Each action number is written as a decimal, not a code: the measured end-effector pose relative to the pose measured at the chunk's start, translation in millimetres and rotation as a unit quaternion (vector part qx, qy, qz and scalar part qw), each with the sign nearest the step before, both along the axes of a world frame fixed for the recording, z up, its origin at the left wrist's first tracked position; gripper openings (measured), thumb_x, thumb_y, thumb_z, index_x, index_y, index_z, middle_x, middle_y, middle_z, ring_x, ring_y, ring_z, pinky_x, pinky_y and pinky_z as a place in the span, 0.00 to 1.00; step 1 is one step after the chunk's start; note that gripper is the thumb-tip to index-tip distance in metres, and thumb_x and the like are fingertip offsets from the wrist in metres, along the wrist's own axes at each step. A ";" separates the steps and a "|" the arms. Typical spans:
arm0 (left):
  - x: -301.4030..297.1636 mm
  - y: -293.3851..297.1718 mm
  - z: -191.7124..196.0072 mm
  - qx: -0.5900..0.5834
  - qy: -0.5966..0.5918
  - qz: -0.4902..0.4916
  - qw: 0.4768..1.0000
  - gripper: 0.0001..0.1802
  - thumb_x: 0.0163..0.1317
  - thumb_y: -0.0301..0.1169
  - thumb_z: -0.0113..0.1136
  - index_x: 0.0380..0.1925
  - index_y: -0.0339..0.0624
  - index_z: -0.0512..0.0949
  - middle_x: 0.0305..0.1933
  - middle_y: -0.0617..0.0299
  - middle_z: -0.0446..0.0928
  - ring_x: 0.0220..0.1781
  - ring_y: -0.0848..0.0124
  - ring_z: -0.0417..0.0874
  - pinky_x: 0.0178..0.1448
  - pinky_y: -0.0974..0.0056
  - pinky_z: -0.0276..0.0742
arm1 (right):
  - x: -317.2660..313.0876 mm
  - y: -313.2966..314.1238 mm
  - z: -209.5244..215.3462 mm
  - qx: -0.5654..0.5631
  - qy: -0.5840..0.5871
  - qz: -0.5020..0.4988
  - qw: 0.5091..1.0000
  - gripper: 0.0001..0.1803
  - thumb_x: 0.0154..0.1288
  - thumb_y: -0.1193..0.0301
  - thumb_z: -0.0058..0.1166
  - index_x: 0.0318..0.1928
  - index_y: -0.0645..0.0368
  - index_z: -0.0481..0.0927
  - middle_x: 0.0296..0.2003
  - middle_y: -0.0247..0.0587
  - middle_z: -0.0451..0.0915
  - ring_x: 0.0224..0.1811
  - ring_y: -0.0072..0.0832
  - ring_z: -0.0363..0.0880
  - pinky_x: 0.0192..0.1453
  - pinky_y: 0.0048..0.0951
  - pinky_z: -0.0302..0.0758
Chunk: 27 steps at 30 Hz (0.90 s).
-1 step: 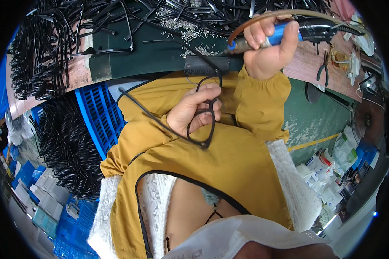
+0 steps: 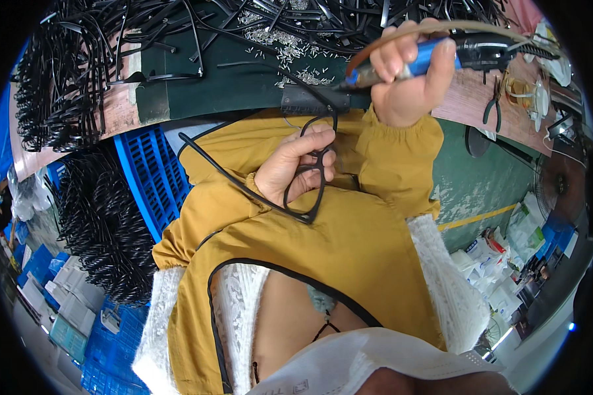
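cluttered workbench [image 2: 244, 79], glasses frame [image 2: 310, 174], blue screwdriver [image 2: 415, 62]

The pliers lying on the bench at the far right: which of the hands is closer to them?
Right. The right hand, gripping a blue-handled tool, is just left of the pliers. The left hand holds a black glasses frame lower and farther left.
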State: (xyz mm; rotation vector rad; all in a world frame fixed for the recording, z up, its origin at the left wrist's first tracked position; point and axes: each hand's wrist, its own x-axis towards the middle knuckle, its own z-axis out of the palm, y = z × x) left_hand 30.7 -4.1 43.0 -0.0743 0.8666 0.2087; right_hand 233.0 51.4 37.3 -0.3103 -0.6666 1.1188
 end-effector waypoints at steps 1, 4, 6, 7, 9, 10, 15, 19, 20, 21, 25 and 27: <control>-0.5 -1.4 -5.4 0.010 -0.044 0.020 0.999 0.12 0.75 0.40 0.60 0.54 0.56 0.77 0.25 0.69 0.75 0.22 0.76 0.74 0.24 0.72 0.66 | -3.6 -8.1 1.9 -0.032 -0.033 0.001 0.999 0.12 0.78 0.62 0.52 0.54 0.54 0.73 0.29 0.37 0.73 0.24 0.25 0.73 0.26 0.27 0.68; -0.9 -5.3 -18.0 0.021 -0.098 0.041 0.994 0.13 0.75 0.41 0.60 0.56 0.56 0.77 0.25 0.70 0.74 0.21 0.77 0.72 0.23 0.72 0.65 | -13.8 -26.3 2.1 -0.055 -0.086 -0.023 0.995 0.15 0.75 0.63 0.58 0.56 0.53 0.73 0.26 0.37 0.73 0.21 0.25 0.73 0.25 0.26 0.67; -2.1 -6.5 -23.0 0.017 -0.106 0.049 0.993 0.14 0.75 0.41 0.60 0.57 0.55 0.77 0.25 0.70 0.74 0.21 0.77 0.72 0.23 0.71 0.64 | -16.7 -31.8 2.1 -0.043 -0.093 -0.025 0.994 0.16 0.74 0.64 0.60 0.56 0.53 0.73 0.26 0.38 0.73 0.21 0.26 0.73 0.25 0.27 0.68; -2.3 -6.6 -24.7 0.029 -0.133 0.052 0.989 0.14 0.75 0.41 0.59 0.57 0.55 0.77 0.26 0.71 0.74 0.21 0.77 0.71 0.24 0.71 0.64 | -18.5 -33.4 2.7 -0.061 -0.080 -0.030 0.995 0.17 0.72 0.65 0.63 0.56 0.54 0.73 0.26 0.38 0.74 0.21 0.26 0.73 0.25 0.27 0.68; -3.2 -7.6 -26.5 0.028 -0.128 0.048 0.990 0.15 0.76 0.41 0.59 0.58 0.55 0.76 0.26 0.71 0.73 0.21 0.78 0.71 0.24 0.71 0.64 | -20.2 -32.1 4.6 -0.062 -0.096 -0.032 0.993 0.15 0.72 0.66 0.64 0.52 0.55 0.73 0.25 0.37 0.73 0.20 0.26 0.73 0.24 0.27 0.68; -3.7 -7.8 -27.1 0.037 -0.139 0.054 0.988 0.15 0.76 0.41 0.59 0.58 0.55 0.76 0.25 0.72 0.73 0.21 0.78 0.71 0.24 0.72 0.64 | -20.9 -30.7 5.9 -0.055 -0.099 -0.034 0.993 0.14 0.72 0.66 0.64 0.50 0.55 0.74 0.24 0.37 0.73 0.20 0.26 0.72 0.24 0.27 0.68; -3.7 -6.2 -29.8 0.039 -0.153 0.038 0.987 0.15 0.76 0.42 0.57 0.58 0.55 0.75 0.25 0.72 0.71 0.22 0.78 0.70 0.23 0.71 0.63 | -25.6 -26.4 8.9 -0.086 -0.116 -0.027 0.989 0.14 0.69 0.69 0.67 0.40 0.56 0.72 0.22 0.36 0.72 0.19 0.23 0.72 0.23 0.25 0.66; 1.0 -6.0 -27.6 0.054 -0.131 0.031 0.989 0.15 0.76 0.43 0.56 0.58 0.54 0.76 0.24 0.71 0.70 0.22 0.77 0.70 0.22 0.71 0.61 | -18.5 -25.5 5.2 -0.043 -0.160 0.041 0.985 0.08 0.79 0.63 0.53 0.42 0.50 0.70 0.26 0.30 0.65 0.23 0.19 0.62 0.24 0.22 0.60; 2.2 -6.9 -25.3 0.055 -0.108 0.027 0.992 0.15 0.76 0.42 0.56 0.57 0.53 0.76 0.23 0.70 0.70 0.22 0.76 0.70 0.23 0.71 0.61 | -14.9 -24.0 3.8 -0.048 -0.149 0.060 0.986 0.08 0.79 0.63 0.53 0.43 0.50 0.70 0.26 0.29 0.65 0.23 0.19 0.61 0.24 0.21 0.60; 3.1 -6.5 -22.9 0.055 -0.077 0.020 0.995 0.14 0.76 0.42 0.56 0.56 0.53 0.77 0.23 0.69 0.70 0.22 0.75 0.70 0.23 0.71 0.61 | -10.7 -20.5 2.9 -0.060 -0.122 0.055 0.989 0.09 0.80 0.61 0.52 0.43 0.50 0.70 0.26 0.28 0.65 0.23 0.18 0.61 0.24 0.21 0.60; -3.2 0.4 -9.1 0.072 -0.034 0.027 0.996 0.19 0.76 0.41 0.51 0.55 0.40 0.80 0.22 0.64 0.71 0.21 0.69 0.70 0.26 0.67 0.66 | 3.3 9.3 -1.8 -0.084 -0.079 -0.074 0.991 0.10 0.80 0.58 0.49 0.47 0.50 0.74 0.26 0.24 0.64 0.23 0.16 0.62 0.22 0.19 0.60; -9.8 9.8 -3.1 0.099 -0.060 0.076 0.990 0.24 0.74 0.40 0.48 0.57 0.30 0.78 0.22 0.62 0.71 0.21 0.67 0.71 0.27 0.65 0.68 | 6.6 31.3 -4.5 -0.089 -0.089 -0.119 0.985 0.12 0.79 0.57 0.51 0.41 0.51 0.72 0.24 0.25 0.66 0.20 0.17 0.63 0.20 0.20 0.60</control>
